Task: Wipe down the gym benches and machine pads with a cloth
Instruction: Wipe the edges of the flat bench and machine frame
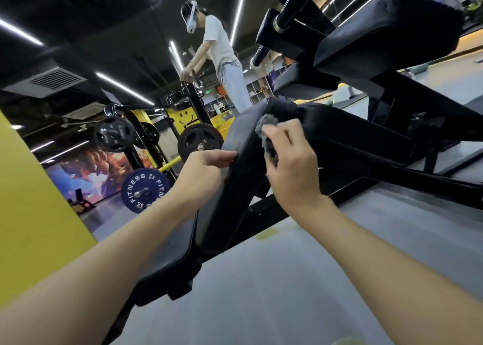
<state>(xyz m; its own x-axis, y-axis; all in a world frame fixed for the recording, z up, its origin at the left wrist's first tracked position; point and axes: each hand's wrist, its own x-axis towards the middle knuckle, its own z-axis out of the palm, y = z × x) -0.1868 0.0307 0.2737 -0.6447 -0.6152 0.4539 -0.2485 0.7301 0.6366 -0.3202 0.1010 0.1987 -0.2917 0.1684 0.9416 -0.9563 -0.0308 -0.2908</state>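
Observation:
A black padded bench back (pixel 241 146) slopes up through the middle of the view, with its seat pad (pixel 167 253) lower left. My right hand (pixel 292 167) grips a grey fuzzy cloth (pixel 266 130) and presses it against the right side edge of the back pad near its top. My left hand (pixel 206 167) holds the pad's left edge, fingers curled over the face. A second black pad (pixel 386 31) sits high at the upper right.
The machine's black steel frame (pixel 379 146) runs right and down across the grey floor (pixel 300 279). A yellow pillar (pixel 31 201) stands at left. Barbells with weight plates (pixel 145 190) and a yellow rack (pixel 183 114) stand behind. Another person (pixel 222 57) in white works there.

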